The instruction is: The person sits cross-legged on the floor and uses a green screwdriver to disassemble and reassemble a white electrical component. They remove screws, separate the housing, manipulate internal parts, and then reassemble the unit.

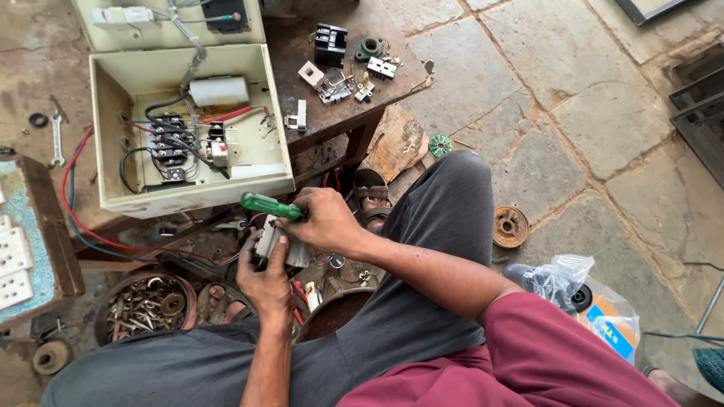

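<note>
- A spanner [56, 140] lies on the dirt floor at nine o'clock of an open cream switch box [188, 132], whose red and black wires run among black terminals under a white cylinder
- At seven o'clock of the box, a round bowl of rusty nuts and washers [147, 305] sits just beside the person's knee
- The left hand [265, 283], at six o'clock of the box, has its fingers curled shut around a small grey-white electrical part [273, 243], thumb pressed up its side; the part is held over the lap, just below the box's front edge
- The right hand [326, 220] is closed in a fist on a green-handled screwdriver [270, 206], the handle pointing to nine o'clock and the blade hidden behind the fingers where the hand meets the part
- The step in hand appears to be turning a screw on the held part; the next move would call for a steady left grip and the blade kept seated, though the screw itself cannot be seen
- At one o'clock of the hands, loose black and white parts [339, 64] litter a small wooden table [302, 45]; a clear plastic bag [562, 279] lies at three o'clock
</note>
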